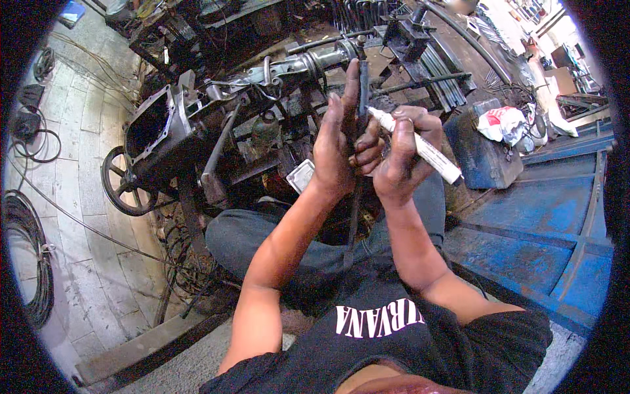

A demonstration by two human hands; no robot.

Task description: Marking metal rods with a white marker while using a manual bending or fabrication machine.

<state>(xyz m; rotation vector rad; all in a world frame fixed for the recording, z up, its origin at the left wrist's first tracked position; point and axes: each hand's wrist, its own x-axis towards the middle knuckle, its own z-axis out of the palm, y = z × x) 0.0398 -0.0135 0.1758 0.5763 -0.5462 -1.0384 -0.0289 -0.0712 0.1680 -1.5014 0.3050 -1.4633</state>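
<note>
Upright in front of me stands a dark metal bar (pixel 363 85), its lower end reaching down between my legs. My left hand (pixel 333 150) is closed on it, with the lower fingers curled round and the index finger stretched up alongside. In my right hand (pixel 405 154), closed in a pen grip, is a white marker (pixel 434 159) that slants down to the right. The marker's tip is at the bar's side, just above my left hand's curled fingers. Both hands are smudged dark.
A long greasy machine (pixel 289 69) with a handwheel (pixel 129 180) lies ahead and left. Metal bars (pixel 446 82) lie ahead right. To the right are a dark blue container (pixel 482 154) with a plastic bag (pixel 502 125) on top and a blue metal panel (pixel 518 217). Coiled cable (pixel 29 256) lies left.
</note>
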